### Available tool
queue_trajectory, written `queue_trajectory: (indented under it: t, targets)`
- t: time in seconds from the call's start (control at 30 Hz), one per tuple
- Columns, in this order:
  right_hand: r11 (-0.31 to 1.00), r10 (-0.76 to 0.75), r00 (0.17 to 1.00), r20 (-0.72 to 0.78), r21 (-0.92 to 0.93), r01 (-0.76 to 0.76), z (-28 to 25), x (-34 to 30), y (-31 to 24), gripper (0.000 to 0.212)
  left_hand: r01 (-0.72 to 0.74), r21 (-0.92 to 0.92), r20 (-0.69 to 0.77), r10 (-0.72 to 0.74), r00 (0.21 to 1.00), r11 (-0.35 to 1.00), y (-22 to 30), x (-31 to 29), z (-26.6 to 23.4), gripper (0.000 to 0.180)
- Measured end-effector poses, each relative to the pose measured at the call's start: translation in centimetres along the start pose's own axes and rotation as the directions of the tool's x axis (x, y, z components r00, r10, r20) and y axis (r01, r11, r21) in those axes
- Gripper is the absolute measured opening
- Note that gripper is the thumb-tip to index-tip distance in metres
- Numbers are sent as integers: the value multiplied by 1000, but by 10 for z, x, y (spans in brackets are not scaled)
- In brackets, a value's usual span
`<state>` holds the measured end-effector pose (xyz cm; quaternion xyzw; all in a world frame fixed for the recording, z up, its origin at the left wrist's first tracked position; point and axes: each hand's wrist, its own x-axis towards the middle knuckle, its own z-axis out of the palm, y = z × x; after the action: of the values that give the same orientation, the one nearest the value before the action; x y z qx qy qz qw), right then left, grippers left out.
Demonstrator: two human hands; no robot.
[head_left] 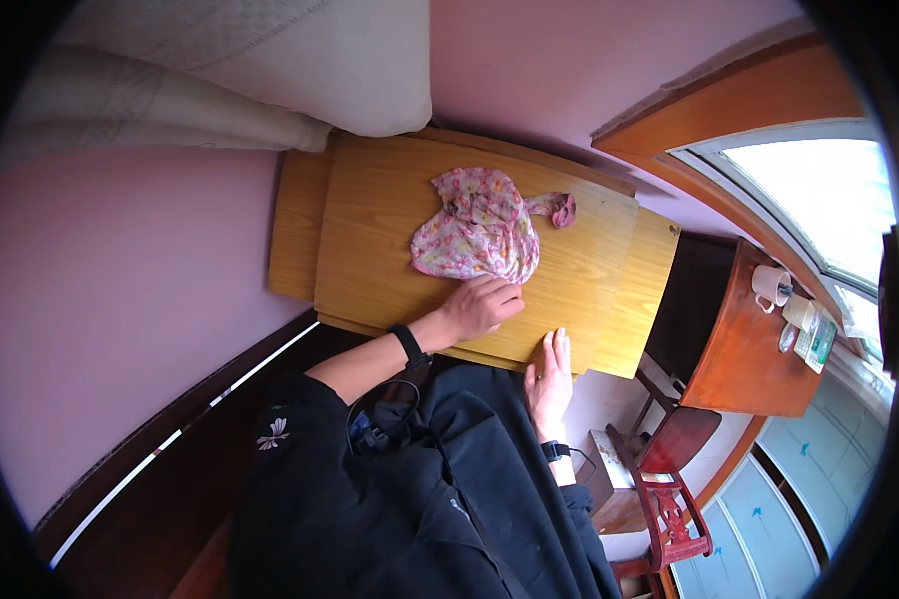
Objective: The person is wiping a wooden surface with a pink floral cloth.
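Black jacket (pixel 340 489) and dark lap are closest, and past them, toward twelve o'clock, I see a wooden table (pixel 370 230) with the flowery pink cloth (pixel 479 235) lying rumpled on it, a little beyond both hands. Its narrow strap (pixel 544 205) runs out toward two o'clock and ends in a darker, bunched tip.

At the cloth's six o'clock edge, the left hand (pixel 481 307) is curled, with fingers bent at the hem. They touch it, but the tips are tucked under, so I cannot tell whether fabric is pinched between them. Toward five o'clock from the cloth, the right hand (pixel 549 377) lies flat and relaxed over the near edge of the table, grasping nothing.

To straighten the cloth well, I would bring that free right hand up as an anchor on the far side, because a light fabric like this would probably slide along with a one-handed tug. I would draw the near hem gently toward six o'clock, then stroke the creases from the middle outward. I'd leave the strap until last, easing its crumpled tip out toward two o'clock without twisting it
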<state>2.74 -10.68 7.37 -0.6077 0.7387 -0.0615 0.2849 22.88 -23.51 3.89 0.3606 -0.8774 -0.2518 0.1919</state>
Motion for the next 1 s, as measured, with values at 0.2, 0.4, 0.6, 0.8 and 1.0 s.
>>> queue_trajectory:
  t: [0.2,0.4,0.6,0.8,1.0]
  targets:
    - [1000,-5,1000,-15,-3,5,1,-2,2,61,169,94,-83,-162,983,981,0,8,-14,23]
    - [1000,0,1000,-28,21,1,2,0,4,59,313,168,-92,-301,949,935,-33,19,-16,47]
    - [999,37,999,-13,38,-37,-1,-1,3,59,511,289,-235,-458,857,809,-88,37,-29,53]
    - [999,34,999,-9,38,-33,-3,0,3,60,686,408,-498,-483,720,602,-183,31,-79,49]
    - [997,28,999,-24,71,-27,-7,1,4,60,749,469,-468,-588,660,467,-226,27,-101,52]
